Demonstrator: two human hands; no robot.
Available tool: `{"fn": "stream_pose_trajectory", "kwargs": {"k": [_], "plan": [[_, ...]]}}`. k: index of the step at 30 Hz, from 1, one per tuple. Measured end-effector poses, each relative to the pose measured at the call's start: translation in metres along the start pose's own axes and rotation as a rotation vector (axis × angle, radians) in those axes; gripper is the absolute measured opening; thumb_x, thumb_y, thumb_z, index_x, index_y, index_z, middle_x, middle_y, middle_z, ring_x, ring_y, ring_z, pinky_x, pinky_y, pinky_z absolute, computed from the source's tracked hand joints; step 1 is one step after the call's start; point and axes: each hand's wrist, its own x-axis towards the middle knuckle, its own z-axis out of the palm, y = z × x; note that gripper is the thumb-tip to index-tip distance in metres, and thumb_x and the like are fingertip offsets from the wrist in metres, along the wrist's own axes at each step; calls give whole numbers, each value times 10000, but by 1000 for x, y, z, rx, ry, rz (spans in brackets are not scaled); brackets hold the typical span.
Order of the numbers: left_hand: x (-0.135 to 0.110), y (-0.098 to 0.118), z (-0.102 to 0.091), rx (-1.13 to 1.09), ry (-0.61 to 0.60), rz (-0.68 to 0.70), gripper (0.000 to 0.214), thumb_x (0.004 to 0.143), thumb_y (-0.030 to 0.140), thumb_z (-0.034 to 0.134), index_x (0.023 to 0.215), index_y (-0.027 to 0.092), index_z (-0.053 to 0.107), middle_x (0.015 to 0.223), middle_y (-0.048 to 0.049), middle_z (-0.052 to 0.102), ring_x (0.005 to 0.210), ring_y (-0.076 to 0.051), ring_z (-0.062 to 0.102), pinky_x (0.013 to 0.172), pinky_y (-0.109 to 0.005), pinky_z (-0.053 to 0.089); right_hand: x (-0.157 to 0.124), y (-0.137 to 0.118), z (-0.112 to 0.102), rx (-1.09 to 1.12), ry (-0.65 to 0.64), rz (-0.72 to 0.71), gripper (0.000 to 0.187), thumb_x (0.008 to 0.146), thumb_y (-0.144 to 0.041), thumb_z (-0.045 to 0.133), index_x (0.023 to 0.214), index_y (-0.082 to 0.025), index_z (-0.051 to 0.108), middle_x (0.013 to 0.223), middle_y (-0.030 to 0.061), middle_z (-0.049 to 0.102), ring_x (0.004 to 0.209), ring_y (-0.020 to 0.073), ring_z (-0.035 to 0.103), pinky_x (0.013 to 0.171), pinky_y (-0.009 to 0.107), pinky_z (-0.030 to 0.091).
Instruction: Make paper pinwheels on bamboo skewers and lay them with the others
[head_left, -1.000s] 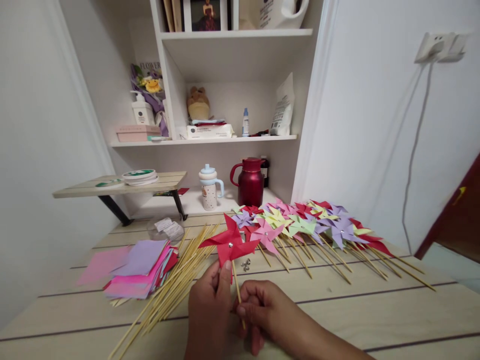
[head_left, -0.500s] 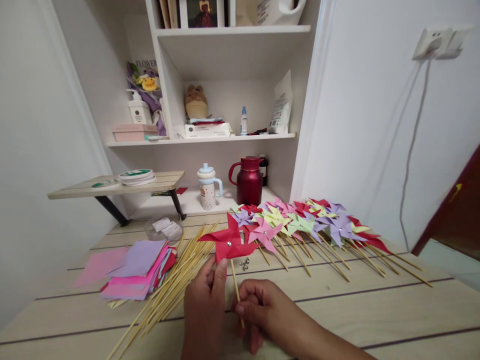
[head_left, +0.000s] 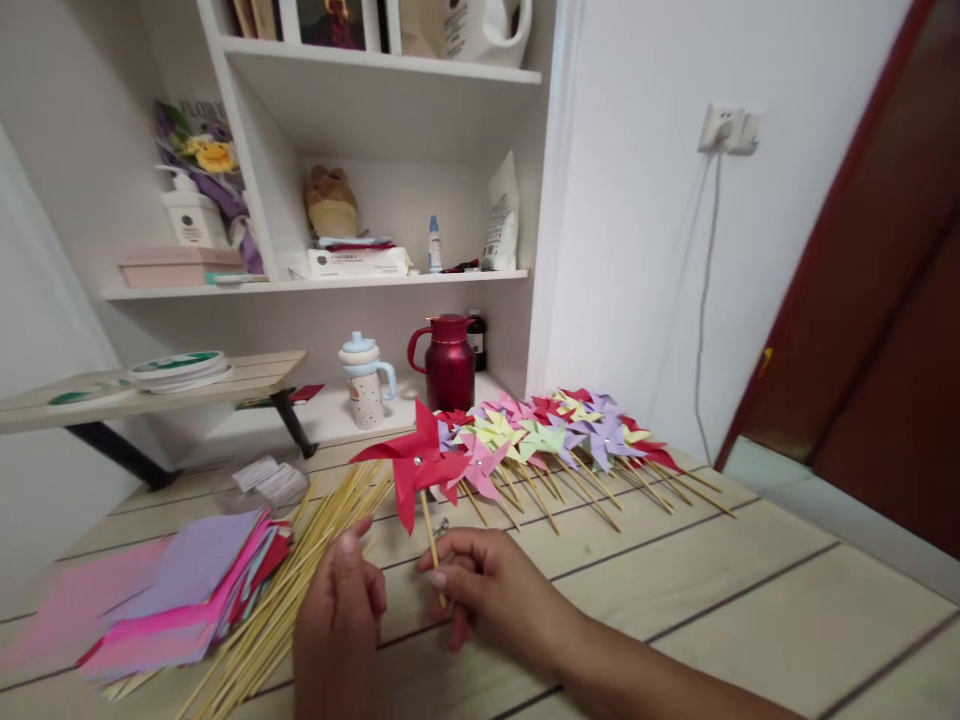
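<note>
My right hand [head_left: 487,590] pinches the wooden stick of a red paper pinwheel [head_left: 415,464], holding it upright above the table. My left hand [head_left: 337,615] sits just left of the stick, thumb raised, fingers curled loosely and not touching the pinwheel. A bundle of bare wooden sticks [head_left: 300,580] lies under and left of my left hand. A row of finished pinwheels [head_left: 547,435] in pink, yellow, green, purple and red lies behind on the table.
A stack of coloured paper squares [head_left: 180,590] lies at the left. Small metal pins [head_left: 441,527] lie near the stick. A red jug [head_left: 448,362], a cup [head_left: 365,380], a small side shelf [head_left: 150,385] and wall shelves stand behind. A dark red door [head_left: 885,330] is at right.
My left hand has let go of the red pinwheel and drawn back to the left. The right hand keeps the stick. The camera has turned right.
</note>
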Motion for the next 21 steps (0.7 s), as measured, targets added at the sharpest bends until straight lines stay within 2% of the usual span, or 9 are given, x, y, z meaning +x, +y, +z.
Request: {"fn": "stream_pose_trajectory", "kwargs": {"k": [4, 11, 16, 21], "plan": [[5, -7, 2, 34, -58, -73, 662, 810, 731, 381, 1036, 173, 656, 484, 77, 405, 456, -150, 371, 480, -283, 313, 3, -12, -14, -15, 53, -48, 379, 656, -444, 724, 889, -154, 654, 563, -40, 621, 390, 84, 548, 420, 206, 428], [9, -20, 9, 96, -110, 3, 650, 783, 743, 406, 965, 173, 660, 505, 67, 427, 496, -167, 435, 530, -298, 337, 2, -43, -50, -70, 218, -186, 355, 653, -361, 739, 927, -171, 618, 540, -57, 646, 409, 104, 589, 438, 208, 439], [11, -21, 10, 205, -117, 17, 612, 743, 713, 430, 922, 183, 679, 494, 55, 451, 505, -198, 477, 555, -314, 355, 5, -45, -62, -89, 233, -158, 348, 652, -336, 746, 909, -179, 572, 544, -54, 658, 400, 113, 594, 439, 218, 459], [14, -22, 12, 268, -81, 92, 497, 752, 623, 462, 855, 206, 711, 460, 36, 477, 508, -224, 512, 561, -318, 385, 11, -40, -67, -106, 258, -110, 276, 636, -303, 757, 756, -175, 544, 522, -48, 638, 385, 104, 580, 423, 206, 432]]}}
